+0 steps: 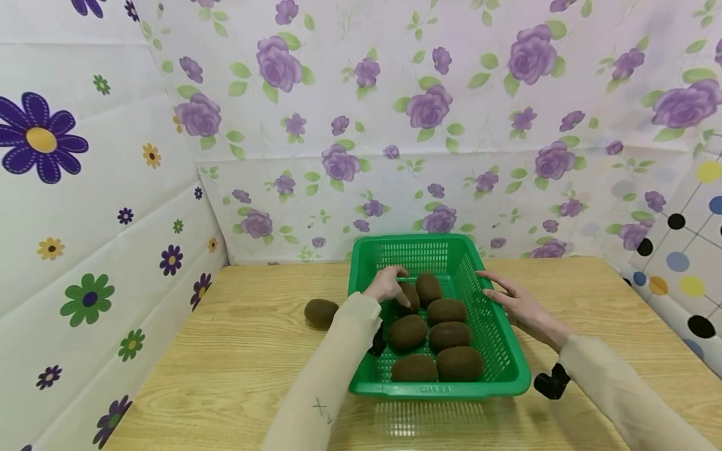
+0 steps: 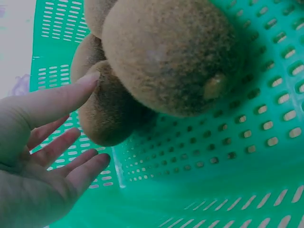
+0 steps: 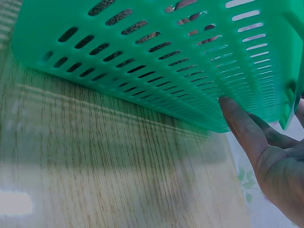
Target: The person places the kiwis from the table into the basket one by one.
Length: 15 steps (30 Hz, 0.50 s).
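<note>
A green plastic basket [image 1: 440,391] with slotted walls stands on the table, several brown kiwis lying in it. My left hand [image 1: 388,285] reaches inside over a kiwi [image 1: 408,298] near the left wall. In the left wrist view the thumb touches a kiwi [image 2: 107,114] while the other fingers spread loosely beside it. My right hand [image 1: 516,307] holds the basket's right rim. From the right wrist, its fingers [image 3: 242,123] lie against the outer wall [image 3: 190,57] below the rim, and part of the hand lies beyond the rim.
One kiwi [image 1: 320,312] lies on the wooden table [image 1: 237,363] left of the basket, close to the left forearm. A flowered cloth [image 1: 338,163] hangs right behind the basket; other patterned cloths close off both sides. A black wrist camera [image 1: 553,382] hangs under the right wrist.
</note>
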Each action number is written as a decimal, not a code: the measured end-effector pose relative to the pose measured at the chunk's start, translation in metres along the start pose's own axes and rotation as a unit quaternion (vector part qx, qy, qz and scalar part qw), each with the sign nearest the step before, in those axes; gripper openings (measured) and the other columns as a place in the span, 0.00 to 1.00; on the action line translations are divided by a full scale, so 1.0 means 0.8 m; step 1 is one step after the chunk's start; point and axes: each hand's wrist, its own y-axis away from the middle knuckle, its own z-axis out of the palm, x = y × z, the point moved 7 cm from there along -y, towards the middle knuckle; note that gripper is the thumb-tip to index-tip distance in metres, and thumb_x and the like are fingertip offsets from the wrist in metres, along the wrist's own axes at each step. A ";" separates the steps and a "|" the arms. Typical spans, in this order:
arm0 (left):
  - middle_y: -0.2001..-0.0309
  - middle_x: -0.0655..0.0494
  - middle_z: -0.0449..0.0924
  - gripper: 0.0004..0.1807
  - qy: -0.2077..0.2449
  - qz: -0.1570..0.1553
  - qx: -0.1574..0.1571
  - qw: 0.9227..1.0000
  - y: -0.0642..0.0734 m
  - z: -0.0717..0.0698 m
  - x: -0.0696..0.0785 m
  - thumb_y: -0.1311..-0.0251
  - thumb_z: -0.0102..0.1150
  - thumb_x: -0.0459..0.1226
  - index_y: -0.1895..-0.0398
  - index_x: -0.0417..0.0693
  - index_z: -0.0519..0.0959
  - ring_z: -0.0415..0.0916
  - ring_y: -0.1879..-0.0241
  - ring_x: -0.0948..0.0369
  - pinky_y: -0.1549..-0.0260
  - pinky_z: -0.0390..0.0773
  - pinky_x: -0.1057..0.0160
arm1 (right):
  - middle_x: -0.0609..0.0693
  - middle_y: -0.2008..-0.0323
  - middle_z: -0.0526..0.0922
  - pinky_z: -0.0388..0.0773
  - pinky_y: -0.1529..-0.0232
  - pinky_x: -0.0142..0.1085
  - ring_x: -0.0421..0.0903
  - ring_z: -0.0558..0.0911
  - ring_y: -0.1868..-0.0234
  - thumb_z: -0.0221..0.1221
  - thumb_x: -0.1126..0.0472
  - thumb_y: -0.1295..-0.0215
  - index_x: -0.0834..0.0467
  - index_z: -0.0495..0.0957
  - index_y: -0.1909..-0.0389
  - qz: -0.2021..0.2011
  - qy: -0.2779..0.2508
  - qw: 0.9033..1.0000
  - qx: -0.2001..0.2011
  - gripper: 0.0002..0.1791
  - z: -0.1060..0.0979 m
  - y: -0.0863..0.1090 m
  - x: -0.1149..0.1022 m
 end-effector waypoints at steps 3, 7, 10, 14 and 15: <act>0.43 0.47 0.67 0.36 0.018 0.014 0.002 1.000 0.004 -0.011 0.011 0.62 0.72 0.27 0.44 0.39 0.71 0.61 0.43 0.49 0.52 0.69 0.56 | 0.71 0.39 0.51 0.74 0.63 0.55 0.61 0.75 0.55 0.45 0.59 0.29 0.54 0.44 0.29 0.001 0.000 1.000 0.000 0.32 0.000 0.000 0.000; 0.42 0.47 0.66 0.34 0.040 0.038 0.009 0.998 0.009 -0.030 0.029 0.59 0.71 0.29 0.43 0.41 0.70 0.60 0.42 0.49 0.51 0.67 0.55 | 0.67 0.37 0.49 0.73 0.62 0.55 0.62 0.73 0.53 0.45 0.59 0.29 0.53 0.44 0.29 0.004 -0.004 1.000 0.001 0.31 -0.001 0.000 0.002; 0.42 0.49 0.66 0.34 0.045 0.047 0.017 0.998 0.013 -0.046 0.037 0.58 0.71 0.31 0.43 0.43 0.70 0.63 0.45 0.50 0.53 0.69 0.56 | 0.66 0.36 0.49 0.73 0.61 0.54 0.62 0.73 0.52 0.45 0.60 0.29 0.53 0.45 0.29 0.004 -0.003 1.000 0.005 0.31 -0.002 0.000 0.002; 0.43 0.49 0.66 0.35 0.048 0.057 0.024 0.997 0.019 -0.065 0.043 0.58 0.72 0.34 0.42 0.45 0.70 0.68 0.52 0.52 0.59 0.71 0.58 | 0.66 0.36 0.48 0.73 0.61 0.54 0.61 0.73 0.52 0.45 0.59 0.29 0.53 0.45 0.29 0.004 0.003 1.000 0.009 0.31 -0.002 0.000 0.002; 0.43 0.49 0.67 0.35 0.050 0.061 0.027 0.997 0.021 -0.070 0.043 0.58 0.72 0.35 0.42 0.45 0.69 0.69 0.53 0.52 0.60 0.72 0.58 | 0.67 0.36 0.48 0.73 0.61 0.54 0.60 0.74 0.52 0.45 0.59 0.29 0.53 0.45 0.29 0.004 0.003 1.000 0.009 0.31 -0.002 0.000 0.002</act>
